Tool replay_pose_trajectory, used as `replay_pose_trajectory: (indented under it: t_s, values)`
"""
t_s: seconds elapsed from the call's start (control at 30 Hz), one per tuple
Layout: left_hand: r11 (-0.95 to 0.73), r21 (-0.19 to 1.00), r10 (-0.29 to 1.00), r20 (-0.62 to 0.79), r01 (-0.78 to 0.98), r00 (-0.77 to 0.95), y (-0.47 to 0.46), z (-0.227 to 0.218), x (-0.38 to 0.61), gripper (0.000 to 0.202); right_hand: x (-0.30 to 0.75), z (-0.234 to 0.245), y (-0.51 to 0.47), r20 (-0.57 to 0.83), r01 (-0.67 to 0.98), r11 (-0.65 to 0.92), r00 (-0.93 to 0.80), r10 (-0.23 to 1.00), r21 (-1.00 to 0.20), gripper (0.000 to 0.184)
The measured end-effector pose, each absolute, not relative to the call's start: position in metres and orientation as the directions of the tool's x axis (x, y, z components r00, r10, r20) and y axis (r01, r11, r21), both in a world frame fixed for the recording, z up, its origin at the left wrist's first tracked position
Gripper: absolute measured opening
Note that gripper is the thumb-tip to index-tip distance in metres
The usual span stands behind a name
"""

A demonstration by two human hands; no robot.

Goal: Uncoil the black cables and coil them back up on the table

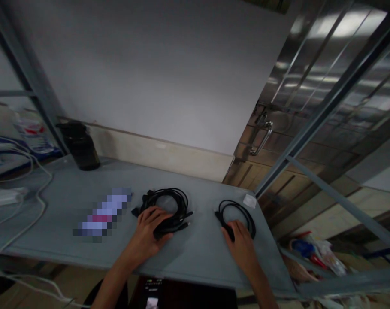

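Observation:
My left hand (149, 229) rests on a larger coil of black cable (170, 206) on a grey table (195, 249); its fingers curl over the near side of the coil. My right hand (240, 240) lies on the near edge of a smaller black cable loop (235, 210) to the right, fingers bent down onto the cable. Both coils lie flat on the tabletop, a hand's width apart.
A dark bottle (80, 146) stands at the table's back left. A blurred flat item (103, 212) lies left of the coils. White cables (30, 189) trail over the left end. A small white packet (249, 200) sits near the right edge. A metal cabinet (310, 86) stands to the right.

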State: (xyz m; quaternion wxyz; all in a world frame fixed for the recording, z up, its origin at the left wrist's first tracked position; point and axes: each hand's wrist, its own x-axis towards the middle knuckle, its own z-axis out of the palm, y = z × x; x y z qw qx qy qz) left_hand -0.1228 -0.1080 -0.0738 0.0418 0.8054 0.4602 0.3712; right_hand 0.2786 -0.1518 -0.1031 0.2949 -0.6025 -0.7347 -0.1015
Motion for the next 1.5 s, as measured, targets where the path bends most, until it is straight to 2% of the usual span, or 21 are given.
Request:
replay_pose_trajectory:
  t_s: [0.17,0.4,0.63,0.77,0.87,0.97,1.03,1.13,1.3,1.4,1.5]
  values:
    - [-0.516,0.362,0.782,0.570,0.777,0.253,-0.104,-0.080,-0.119,0.036,0.277,-0.100,-0.150,0.553,0.954,0.211,-0.062,0.831,-0.211,0.036]
    - [-0.483,0.296,0.734,0.650,0.824,0.197,-0.100,-0.078,-0.112,0.048,0.279,-0.096,-0.151,0.550,0.942,0.217,-0.043,0.834,-0.256,0.041]
    - [-0.535,0.309,0.714,0.664,0.786,0.224,-0.111,-0.065,-0.107,0.051,0.278,-0.093,-0.157,0.513,0.954,0.116,0.044,0.857,-0.277,0.052]
    - [-0.576,0.344,0.696,0.683,0.741,0.224,-0.114,-0.058,-0.108,0.049,0.275,-0.083,-0.163,0.522,0.917,0.171,0.047,0.852,-0.361,0.057]
    - [-0.600,0.404,0.690,0.699,0.690,0.190,-0.120,-0.051,-0.106,0.040,0.259,-0.074,-0.174,0.536,0.841,0.229,0.083,0.840,-0.489,0.052]
    - [-0.576,0.582,0.749,0.657,0.574,0.086,-0.136,-0.040,-0.096,0.034,0.228,-0.063,-0.192,0.525,0.730,0.255,0.165,0.835,-0.634,0.044]
    - [-0.499,0.751,0.846,0.529,0.433,0.056,-0.151,-0.031,-0.084,0.035,0.201,-0.053,-0.204,0.505,0.655,0.270,0.198,0.840,-0.706,0.042]
    - [-0.345,0.910,0.934,0.309,0.231,0.180,-0.174,-0.012,-0.063,0.044,0.163,-0.032,-0.220,0.461,0.535,0.296,0.205,0.863,-0.792,0.039]
    - [-0.273,0.960,0.908,0.235,0.066,0.347,-0.202,0.021,-0.039,0.058,0.120,-0.001,-0.233,0.369,0.282,0.318,0.152,0.917,-0.905,0.043]
    - [-0.220,0.975,0.919,0.214,-0.017,0.331,-0.211,0.027,-0.036,0.058,0.115,0.012,-0.237,0.296,0.160,0.280,0.085,0.952,-0.947,0.047]
    - [-0.194,0.977,0.944,0.211,-0.090,0.253,-0.215,0.020,-0.041,0.055,0.124,0.022,-0.238,0.262,0.144,0.253,0.046,0.964,-0.957,0.052]
